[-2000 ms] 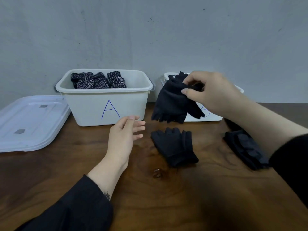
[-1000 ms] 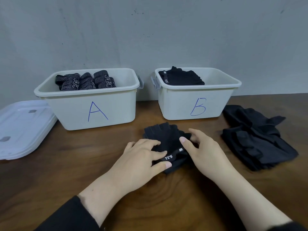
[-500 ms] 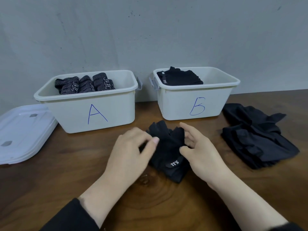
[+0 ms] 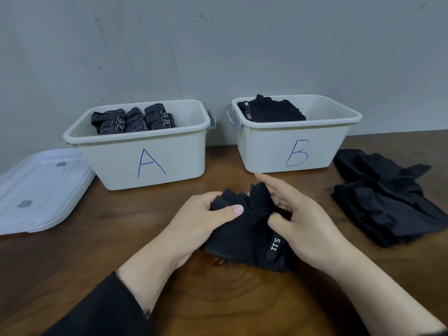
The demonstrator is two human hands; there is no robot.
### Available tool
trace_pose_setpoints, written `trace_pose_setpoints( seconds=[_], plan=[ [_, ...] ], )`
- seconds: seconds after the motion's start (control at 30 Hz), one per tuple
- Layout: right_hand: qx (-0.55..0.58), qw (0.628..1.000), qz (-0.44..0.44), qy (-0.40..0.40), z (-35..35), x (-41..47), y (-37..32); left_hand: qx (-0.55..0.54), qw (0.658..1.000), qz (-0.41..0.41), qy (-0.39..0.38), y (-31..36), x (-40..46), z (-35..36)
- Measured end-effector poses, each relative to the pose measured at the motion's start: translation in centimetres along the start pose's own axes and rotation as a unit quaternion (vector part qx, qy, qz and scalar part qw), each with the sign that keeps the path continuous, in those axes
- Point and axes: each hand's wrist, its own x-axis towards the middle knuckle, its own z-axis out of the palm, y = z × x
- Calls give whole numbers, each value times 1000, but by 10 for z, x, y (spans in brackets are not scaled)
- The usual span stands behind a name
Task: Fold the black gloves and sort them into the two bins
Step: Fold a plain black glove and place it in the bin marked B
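- Head view: black fabric glove with white "5.11" tab [image 4: 244,229] at frame centre, on the brown wooden table [image 4: 121,238], between both hands.
- Left hand [image 4: 203,219] grips its left edge, thumb curled on top.
- Right hand [image 4: 303,221] pinches its right side, thumb pressing down.
- White plastic bin marked A [image 4: 150,158] upper left, white plastic bin marked B [image 4: 291,146] upper right.
- Pile of unfolded black gloves [image 4: 388,200] at right edge.

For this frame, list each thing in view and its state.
Left hand: grips the plain black glove.
Right hand: pinches the same glove.
Plain black glove: partly folded, on the table.
Bin A: open, holds patterned gloves.
Bin B: open, holds black gloves.
Glove pile: unfolded, right of bin B.
Lid: off, on the table.
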Motion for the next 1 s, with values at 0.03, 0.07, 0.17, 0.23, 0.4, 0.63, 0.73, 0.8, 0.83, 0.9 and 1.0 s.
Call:
trace_pose_setpoints(
  seconds=[0.03, 0.07, 0.17, 0.23, 0.4, 0.63, 0.73, 0.8, 0.83, 0.9, 1.0],
  plan=[
    [0, 1000, -4, 2, 0, 0, 1, 1, 1000, 5, 2, 0, -1, 0],
    [0, 1000, -7, 5, -1, -1, 1, -1, 1000, 15, 4, -1, -1, 1],
    [11, 1000, -8, 18, -3, 0, 3, -22, 998, 51, 36, -3, -2, 3],
    [16, 999, 17, 22, -6, 1, 3, -41, 995, 67, 59, -2, -2, 4],
    [68, 993, 96, 29, -6, 2, 10, -75, 989, 87, 94, 0, -4, 3],
    [138, 984, 40, 107, -10, 3, 2, -96, 986, 97, 98, 3, -3, 3],
    [115, 989, 15, 93, -9, 1, -2, -40, 983, 139, 112, 7, 0, 1],
    [105, 991, 9, 84, -8, 0, -3, 18, 979, 164, 123, 11, 2, 3],
    [95, 992, 7, 83, -8, 0, -3, 38, 977, 169, 127, 13, 3, 4],
    [84, 993, 8, 81, -7, -1, -2, 54, 976, 166, 127, 14, 3, 8],
    [99, 991, 15, 91, -7, -1, -1, 22, 977, 155, 146, 13, 3, 12]
  ],
)
